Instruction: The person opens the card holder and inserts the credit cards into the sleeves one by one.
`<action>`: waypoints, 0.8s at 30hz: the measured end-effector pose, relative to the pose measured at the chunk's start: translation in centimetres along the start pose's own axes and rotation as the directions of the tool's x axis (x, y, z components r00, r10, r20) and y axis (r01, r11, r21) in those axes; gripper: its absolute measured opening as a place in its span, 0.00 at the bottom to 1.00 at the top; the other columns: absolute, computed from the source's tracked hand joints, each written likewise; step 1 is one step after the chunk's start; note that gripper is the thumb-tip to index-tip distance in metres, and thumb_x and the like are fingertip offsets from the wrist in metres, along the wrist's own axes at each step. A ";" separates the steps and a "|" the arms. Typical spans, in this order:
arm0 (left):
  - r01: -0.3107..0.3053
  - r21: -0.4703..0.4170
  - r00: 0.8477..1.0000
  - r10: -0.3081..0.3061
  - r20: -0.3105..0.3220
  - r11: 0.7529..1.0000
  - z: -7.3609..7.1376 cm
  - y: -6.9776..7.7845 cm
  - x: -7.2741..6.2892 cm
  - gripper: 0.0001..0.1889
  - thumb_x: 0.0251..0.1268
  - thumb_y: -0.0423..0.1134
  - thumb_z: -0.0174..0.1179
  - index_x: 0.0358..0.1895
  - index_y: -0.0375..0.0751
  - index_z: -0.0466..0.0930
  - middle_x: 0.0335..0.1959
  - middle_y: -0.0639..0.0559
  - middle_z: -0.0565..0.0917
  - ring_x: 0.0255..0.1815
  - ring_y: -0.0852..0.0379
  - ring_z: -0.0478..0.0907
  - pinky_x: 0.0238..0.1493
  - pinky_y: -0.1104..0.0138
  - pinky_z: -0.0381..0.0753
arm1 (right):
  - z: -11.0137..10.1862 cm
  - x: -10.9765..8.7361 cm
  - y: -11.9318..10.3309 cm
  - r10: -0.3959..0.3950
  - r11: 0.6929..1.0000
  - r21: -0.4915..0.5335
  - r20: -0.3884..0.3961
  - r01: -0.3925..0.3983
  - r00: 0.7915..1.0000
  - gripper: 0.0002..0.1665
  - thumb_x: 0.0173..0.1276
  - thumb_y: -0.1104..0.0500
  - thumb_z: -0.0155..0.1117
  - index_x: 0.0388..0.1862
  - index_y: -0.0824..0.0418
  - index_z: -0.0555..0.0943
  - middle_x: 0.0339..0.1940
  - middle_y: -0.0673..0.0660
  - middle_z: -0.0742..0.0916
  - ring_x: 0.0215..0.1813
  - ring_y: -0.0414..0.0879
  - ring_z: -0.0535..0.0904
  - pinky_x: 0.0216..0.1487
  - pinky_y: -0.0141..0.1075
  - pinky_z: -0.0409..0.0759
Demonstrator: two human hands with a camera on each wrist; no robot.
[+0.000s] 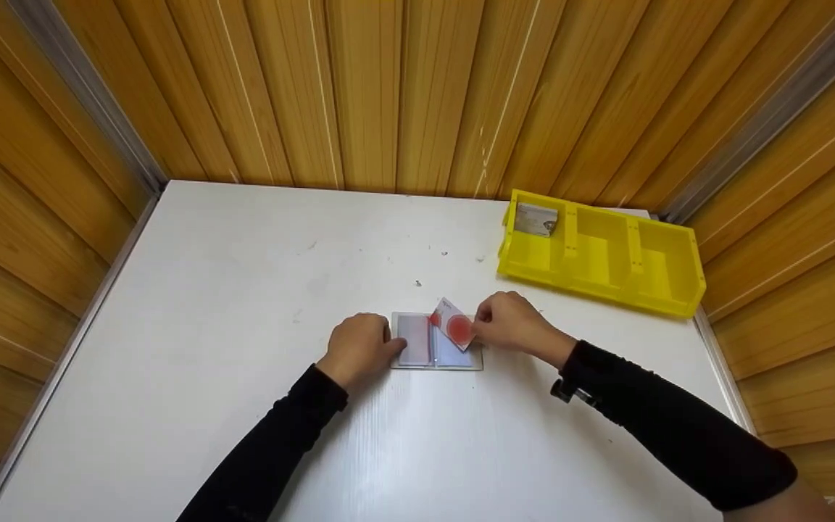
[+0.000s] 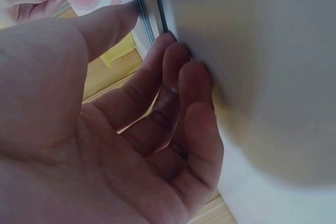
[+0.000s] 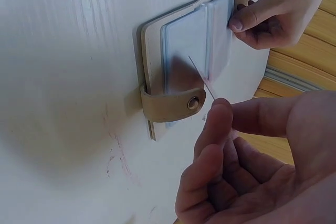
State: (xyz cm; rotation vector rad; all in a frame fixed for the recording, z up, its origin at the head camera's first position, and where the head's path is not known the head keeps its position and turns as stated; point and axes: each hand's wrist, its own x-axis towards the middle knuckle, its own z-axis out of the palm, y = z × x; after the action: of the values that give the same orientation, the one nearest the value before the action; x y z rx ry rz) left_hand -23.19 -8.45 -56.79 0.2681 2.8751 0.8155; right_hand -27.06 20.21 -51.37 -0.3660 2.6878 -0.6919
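Observation:
An open card holder (image 1: 434, 361) with clear plastic sleeves lies on the white table. My left hand (image 1: 359, 351) grips its left edge, the thumb on the sleeves and the curled fingers against the side, as the left wrist view shows. Between thumb and forefinger, my right hand (image 1: 515, 322) pinches a white card with a red circle (image 1: 459, 330), tilted above the right-hand sleeve (image 3: 184, 51). Seen from the right wrist, the card (image 3: 202, 80) is edge-on, its far corner over the sleeves. A tan strap (image 3: 170, 106) with a metal snap curls up from the holder's side.
A yellow bin (image 1: 609, 286) with three compartments stands at the back right. Its left compartment holds a grey-white stack of cards (image 1: 536, 219). Wood-patterned panels (image 1: 388, 94) wall the table in at the back and both sides. Small dark marks (image 1: 418, 283) spot the tabletop.

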 end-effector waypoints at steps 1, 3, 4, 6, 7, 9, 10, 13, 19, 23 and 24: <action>0.000 0.001 1.000 0.000 0.000 1.000 0.0 0.0 0.0 0.20 0.72 0.50 0.73 0.23 0.45 0.82 0.24 0.55 0.81 0.30 0.56 0.75 0.31 0.62 0.72 | 0.1 0.0 0.1 -0.010 1.000 -0.001 0.005 0.010 1.000 0.11 0.69 0.57 0.68 0.30 0.59 0.91 0.26 0.51 0.87 0.30 0.44 0.76 0.32 0.34 0.73; 0.001 -0.002 1.000 -0.001 -0.001 1.000 0.0 0.0 0.0 0.19 0.72 0.50 0.73 0.24 0.45 0.82 0.24 0.54 0.81 0.29 0.56 0.74 0.31 0.62 0.72 | 0.2 0.0 0.1 -0.015 1.000 0.009 0.012 0.015 1.000 0.10 0.70 0.58 0.67 0.30 0.60 0.91 0.27 0.50 0.87 0.30 0.44 0.76 0.32 0.34 0.73; 0.000 -0.004 1.000 0.000 -0.002 1.000 0.0 0.0 0.0 0.19 0.72 0.50 0.73 0.24 0.45 0.82 0.24 0.54 0.81 0.29 0.56 0.74 0.31 0.62 0.72 | 0.3 0.0 0.2 -0.012 1.000 0.016 0.011 0.012 1.000 0.10 0.70 0.58 0.67 0.31 0.60 0.91 0.27 0.51 0.87 0.31 0.44 0.76 0.32 0.34 0.73; -0.002 -0.004 1.000 0.002 -0.006 1.000 0.0 0.0 0.0 0.19 0.72 0.50 0.73 0.24 0.45 0.82 0.24 0.54 0.80 0.29 0.56 0.73 0.30 0.62 0.71 | 0.3 0.0 0.2 -0.005 1.000 0.029 0.004 0.005 1.000 0.10 0.71 0.58 0.67 0.33 0.61 0.91 0.29 0.51 0.88 0.31 0.44 0.77 0.33 0.34 0.74; -0.002 -0.003 1.000 0.001 -0.007 1.000 0.0 0.0 0.0 0.19 0.72 0.50 0.73 0.24 0.45 0.82 0.24 0.54 0.80 0.28 0.56 0.73 0.30 0.62 0.71 | 0.3 -0.1 0.2 -0.001 0.999 0.036 0.001 0.001 1.000 0.10 0.71 0.58 0.67 0.34 0.61 0.92 0.30 0.52 0.88 0.32 0.44 0.77 0.33 0.35 0.74; -0.001 0.000 1.000 0.001 -0.009 1.000 0.0 0.1 0.0 0.19 0.71 0.50 0.73 0.24 0.45 0.82 0.24 0.54 0.80 0.28 0.56 0.72 0.30 0.62 0.70 | 0.3 -0.1 0.1 0.010 0.999 0.049 -0.004 -0.009 1.000 0.10 0.72 0.58 0.67 0.35 0.61 0.92 0.31 0.53 0.88 0.32 0.45 0.77 0.33 0.35 0.74; 0.000 0.002 1.000 0.000 -0.008 1.000 0.0 0.1 0.0 0.19 0.71 0.50 0.73 0.24 0.45 0.82 0.24 0.55 0.80 0.28 0.56 0.72 0.30 0.62 0.70 | 0.3 -0.1 0.1 0.012 0.998 0.053 -0.003 -0.012 1.000 0.10 0.72 0.58 0.67 0.35 0.61 0.92 0.31 0.53 0.89 0.32 0.45 0.78 0.33 0.35 0.75; 0.003 0.009 1.000 -0.003 -0.002 1.000 0.0 0.0 0.0 0.19 0.72 0.50 0.73 0.24 0.45 0.82 0.24 0.55 0.80 0.29 0.56 0.72 0.30 0.62 0.70 | 0.4 -0.1 0.0 0.017 0.998 0.054 0.007 -0.017 1.000 0.10 0.72 0.58 0.67 0.35 0.61 0.92 0.31 0.53 0.89 0.33 0.46 0.78 0.34 0.35 0.75; -0.004 0.005 1.000 0.004 -0.003 1.000 0.1 0.0 0.0 0.19 0.71 0.49 0.73 0.24 0.45 0.82 0.24 0.54 0.80 0.29 0.56 0.72 0.30 0.62 0.70 | 0.8 0.0 -0.1 0.032 0.999 0.031 0.046 -0.033 0.998 0.11 0.72 0.57 0.68 0.33 0.60 0.91 0.30 0.52 0.88 0.32 0.45 0.78 0.33 0.34 0.74; -0.010 0.006 1.000 0.010 -0.010 1.000 0.0 0.1 0.0 0.20 0.71 0.49 0.73 0.23 0.45 0.80 0.23 0.54 0.79 0.28 0.56 0.71 0.30 0.62 0.69 | 1.0 -0.1 -0.3 0.032 0.999 0.027 0.058 -0.034 0.998 0.12 0.72 0.56 0.68 0.32 0.60 0.91 0.27 0.51 0.87 0.31 0.44 0.77 0.32 0.34 0.73; -0.009 0.006 1.000 0.009 -0.009 1.000 0.0 0.1 0.0 0.20 0.71 0.49 0.73 0.23 0.45 0.80 0.23 0.54 0.79 0.28 0.56 0.71 0.30 0.62 0.69 | 1.0 -0.1 -0.3 0.030 0.999 0.028 0.059 -0.032 0.998 0.12 0.72 0.56 0.68 0.31 0.60 0.91 0.27 0.51 0.87 0.31 0.44 0.77 0.32 0.34 0.73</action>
State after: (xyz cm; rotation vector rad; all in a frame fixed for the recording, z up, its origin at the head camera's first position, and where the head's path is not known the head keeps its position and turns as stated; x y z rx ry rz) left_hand -23.19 -8.39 -56.71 0.2788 2.8875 0.8114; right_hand -26.56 19.53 -52.03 -0.3308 2.6197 -0.6994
